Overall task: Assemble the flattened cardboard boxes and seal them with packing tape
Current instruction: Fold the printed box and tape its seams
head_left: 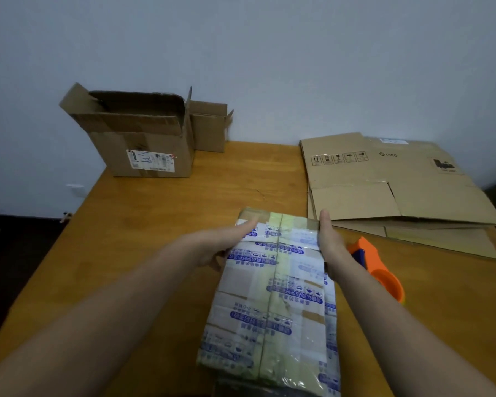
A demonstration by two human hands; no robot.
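Observation:
A cardboard box (275,299) covered in white tape with blue print stands at the near middle of the wooden table (155,224). My left hand (224,242) holds its upper left edge, thumb on top and fingers curled under the side. My right hand (328,239) presses flat against its right side with straight fingers. An orange tape dispenser (381,270) lies just right of my right forearm. A stack of flattened cardboard boxes (398,190) lies at the right of the table.
Two assembled brown boxes with open flaps stand at the far left against the wall: a large one (143,138) with a shipping label and a smaller one (209,127) behind it. Left of the table the floor is dark.

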